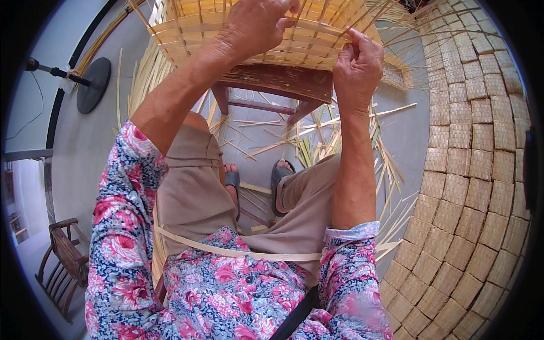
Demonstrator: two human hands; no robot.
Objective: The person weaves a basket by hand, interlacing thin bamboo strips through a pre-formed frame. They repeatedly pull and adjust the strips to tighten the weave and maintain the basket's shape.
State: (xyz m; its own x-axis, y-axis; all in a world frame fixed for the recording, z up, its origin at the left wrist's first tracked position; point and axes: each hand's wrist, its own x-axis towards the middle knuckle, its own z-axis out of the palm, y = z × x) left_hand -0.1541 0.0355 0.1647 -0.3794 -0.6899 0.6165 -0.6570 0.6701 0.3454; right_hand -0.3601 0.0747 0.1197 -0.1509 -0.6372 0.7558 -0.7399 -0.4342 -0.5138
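A half-woven bamboo basket (309, 48) with upright stakes and loose strip ends rests on a worn red-brown wooden stool (277, 76) in front of me. My left hand (262, 25) is over its near wall, close to the stakes, and the upper frame edge cuts part of it off. Its thumb and a bent finger stand apart, with nothing seen between them. At the basket's right corner, my right hand (360, 65) is closed, thumb and fingertips pinching a thin bamboo strip against the weave. Across my lap lies a long pale bamboo strip (272, 256).
Loose bamboo strips (317, 139) litter the grey floor under and around the stool. Stacked woven pieces (459, 170) form a long bank on the right. To the left are a stand with a round black base (94, 85) and a small wooden chair (68, 258).
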